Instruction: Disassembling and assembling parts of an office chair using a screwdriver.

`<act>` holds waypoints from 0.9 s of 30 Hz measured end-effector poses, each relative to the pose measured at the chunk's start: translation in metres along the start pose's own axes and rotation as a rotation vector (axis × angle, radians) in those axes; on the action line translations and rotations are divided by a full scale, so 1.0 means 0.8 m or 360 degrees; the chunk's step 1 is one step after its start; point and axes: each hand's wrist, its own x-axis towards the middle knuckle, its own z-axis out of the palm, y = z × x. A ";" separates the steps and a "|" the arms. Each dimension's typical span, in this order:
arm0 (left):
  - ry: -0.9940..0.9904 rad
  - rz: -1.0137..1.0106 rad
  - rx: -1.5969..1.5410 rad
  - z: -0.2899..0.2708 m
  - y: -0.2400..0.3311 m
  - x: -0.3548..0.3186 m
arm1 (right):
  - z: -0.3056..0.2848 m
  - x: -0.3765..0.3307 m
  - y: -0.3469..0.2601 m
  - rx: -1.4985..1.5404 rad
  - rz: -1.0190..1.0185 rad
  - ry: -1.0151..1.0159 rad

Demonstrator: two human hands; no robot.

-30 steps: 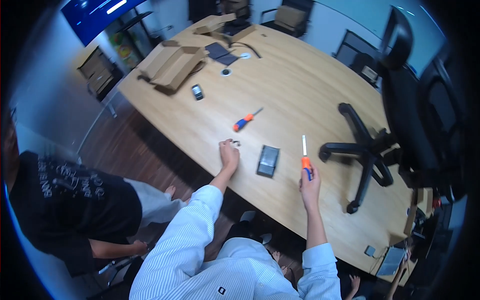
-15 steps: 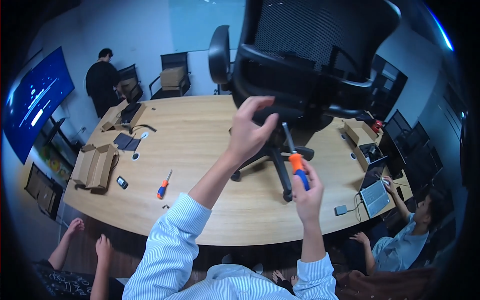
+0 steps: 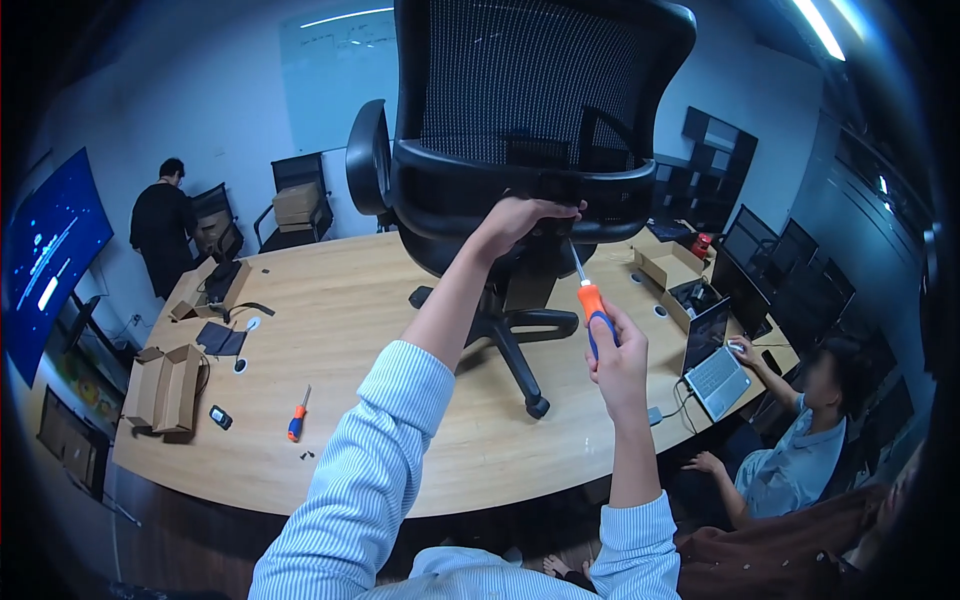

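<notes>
The orange-and-blue screwdriver (image 3: 588,296) slanted up from the right hand (image 3: 620,362), which was wrapped round its handle, likely to leave the shaft free; the tip pointed far, just below the left hand (image 3: 515,222). That hand reached to the black office chair (image 3: 520,170), at its lower backrest; whether it pinched anything could not be told. The chair stood upright on the tabletop (image 3: 380,300), presumably for easier reach. Leftward lay a second screwdriver (image 3: 298,423), near small dark pieces (image 3: 307,456).

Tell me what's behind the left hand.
Behind the left hand is the mesh-back swivel chair; its black lower back frame shows around it. What the hand directly covers cannot be seen.
</notes>
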 end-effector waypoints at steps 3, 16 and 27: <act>0.0023 0.0096 -0.0039 0.000 -0.003 0.001 | 0.000 -0.002 -0.001 -0.0006 0.0009 -0.0026; 0.0122 0.0196 -0.0260 0.006 -0.006 -0.004 | -0.001 0.004 0.009 0.0044 -0.0039 -0.0038; 0.0130 0.0244 -0.0109 0.001 -0.011 -0.003 | 0.005 0.003 0.004 -0.0522 -0.0338 0.0078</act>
